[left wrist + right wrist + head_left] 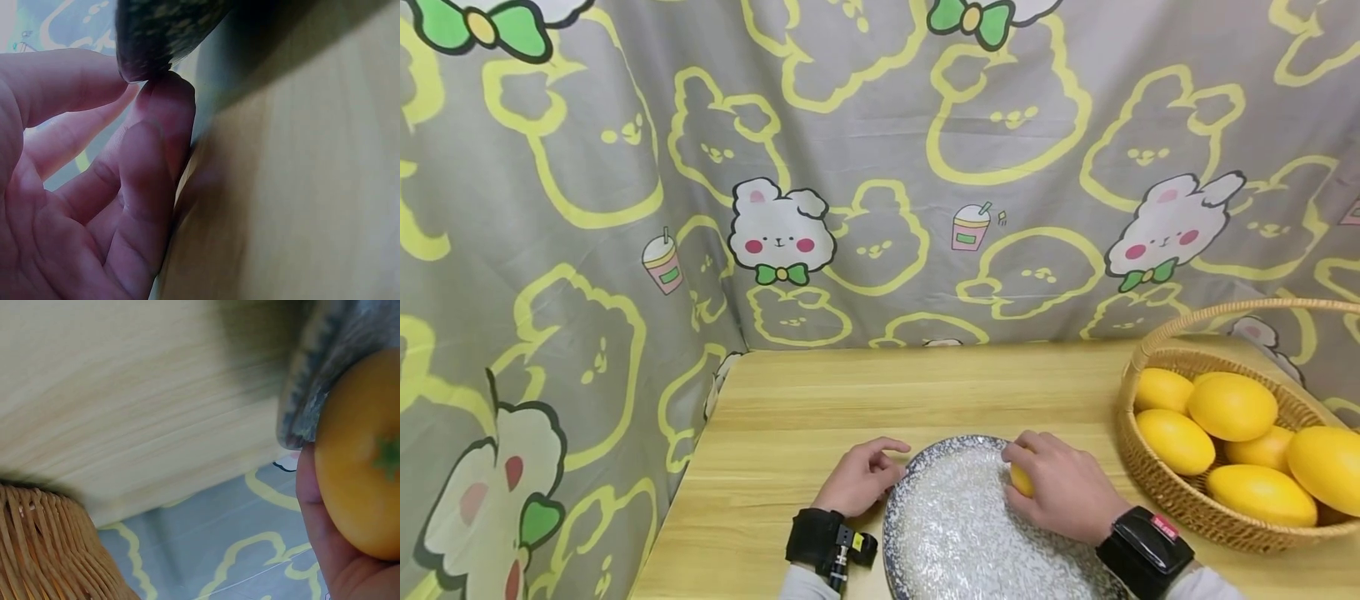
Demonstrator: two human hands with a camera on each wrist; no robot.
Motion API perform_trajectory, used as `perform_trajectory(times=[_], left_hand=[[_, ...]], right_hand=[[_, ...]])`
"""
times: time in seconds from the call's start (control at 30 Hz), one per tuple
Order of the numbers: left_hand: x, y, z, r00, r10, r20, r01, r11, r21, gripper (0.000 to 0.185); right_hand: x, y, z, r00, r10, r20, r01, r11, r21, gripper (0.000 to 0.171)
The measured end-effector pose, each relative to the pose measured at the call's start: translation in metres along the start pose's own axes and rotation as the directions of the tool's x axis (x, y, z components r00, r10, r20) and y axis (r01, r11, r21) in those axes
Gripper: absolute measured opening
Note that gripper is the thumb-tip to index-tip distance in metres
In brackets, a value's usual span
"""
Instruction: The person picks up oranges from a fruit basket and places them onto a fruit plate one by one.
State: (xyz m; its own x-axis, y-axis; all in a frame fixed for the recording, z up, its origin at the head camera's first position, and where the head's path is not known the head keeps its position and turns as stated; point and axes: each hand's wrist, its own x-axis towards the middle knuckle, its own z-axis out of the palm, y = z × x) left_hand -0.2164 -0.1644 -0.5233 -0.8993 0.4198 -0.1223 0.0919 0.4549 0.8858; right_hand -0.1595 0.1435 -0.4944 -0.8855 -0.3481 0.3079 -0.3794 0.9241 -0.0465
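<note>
One yellow fruit in the grasp, one hand minding the plate

The right hand (1063, 487) has its fingers and thumb curled round a yellow fruit (356, 462), at the far right part of a round speckled plate (962, 533). From above, only a sliver of the fruit shows between fingers and thumb; the right-wrist view gives its smooth side and a green star-shaped mark. So rounded a grip probably suits a thing that could roll if let go carelessly. Whether the fruit rests on the plate or hangs just above it, I cannot tell.

The left hand (856, 479) is at the plate's left edge, its fingers half bent and their tips touching the dark rim — likely to keep the plate from sliding. Whether they pinch the rim or merely lean on it is unclear.

The plate sits on the near part of the wooden table (737, 492), between the hands, seemingly within easy reach of both. A wicker basket (1180, 512) stands to the right, holding several more yellow fruits (1232, 407). It is on the right hand's side — perhaps why that hand has the fruit and the left tends the rim.
</note>
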Motion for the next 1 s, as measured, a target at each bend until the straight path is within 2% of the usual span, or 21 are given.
perform_trajectory(times=[0.2,0.33,0.47,0.57,0.63,0.87,1.0], left_hand=[[0.0,0.001,-0.001,1.0,0.006,0.005,-0.005,1.0,-0.005,0.032],[0.0,0.001,-0.002,1.0,0.015,0.003,-0.015,1.0,-0.001,0.032],[-0.001,0.001,-0.001,1.0,0.018,0.003,-0.018,1.0,0.0,0.032],[-0.001,0.001,-0.001,1.0,0.018,0.006,-0.018,1.0,-0.003,0.032],[-0.001,0.001,-0.001,1.0,0.017,0.006,-0.017,1.0,-0.003,0.032],[-0.002,0.002,-0.002,1.0,0.016,0.006,-0.016,1.0,-0.01,0.032],[-0.003,0.001,-0.003,1.0,0.019,0.01,-0.019,1.0,-0.018,0.032]], right_hand=[[0.0,0.0,-0.003,1.0,-0.013,0.009,0.013,1.0,0.003,0.034],[0.002,-0.002,-0.01,0.997,-0.043,0.072,0.041,0.999,0.024,0.033],[0.006,-0.002,-0.018,0.988,-0.05,0.144,0.038,0.996,0.082,0.047],[0.007,0.001,-0.023,0.985,-0.047,0.167,0.027,0.992,0.121,0.059],[0.007,0.005,-0.028,0.983,-0.052,0.175,0.027,0.989,0.143,0.06],[-0.001,0.025,-0.053,0.992,-0.032,0.126,0.006,0.98,0.197,0.062],[-0.013,0.049,-0.069,0.997,-0.005,0.078,-0.008,0.986,0.164,0.06]])
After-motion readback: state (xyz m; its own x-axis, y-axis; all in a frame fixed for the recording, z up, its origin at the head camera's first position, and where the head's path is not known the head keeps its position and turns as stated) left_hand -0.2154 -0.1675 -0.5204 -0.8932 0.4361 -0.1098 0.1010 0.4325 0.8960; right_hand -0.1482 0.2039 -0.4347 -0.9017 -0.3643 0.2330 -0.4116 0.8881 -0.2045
